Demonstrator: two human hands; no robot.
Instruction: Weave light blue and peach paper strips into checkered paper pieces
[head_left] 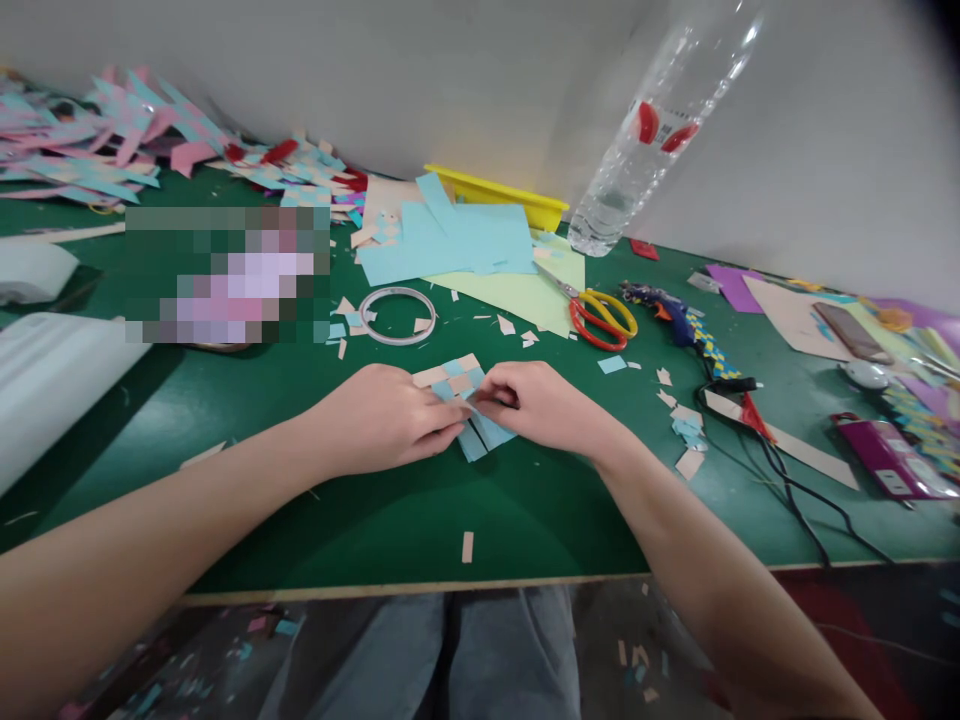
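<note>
A small woven piece of blue and peach paper strips (459, 384) lies on the green table, between my two hands. My left hand (382, 420) rests on its left side, thumb and fingers closed at its middle. From the right, my right hand (536, 405) pinches a strip at the same spot, its fingertips almost touching those of my left hand. Loose blue strip ends (474, 442) with a dark slit between them point toward me. The fingertips partly cover the weave.
Beyond the hands lie a roll of tape (397, 339), scissors (602, 318), blue sheets (465, 240) and a tilted plastic bottle (645, 140). Paper scraps (690, 425) and black cables (784, 480) are on the right. A peach scrap (468, 547) sits near the table's front edge.
</note>
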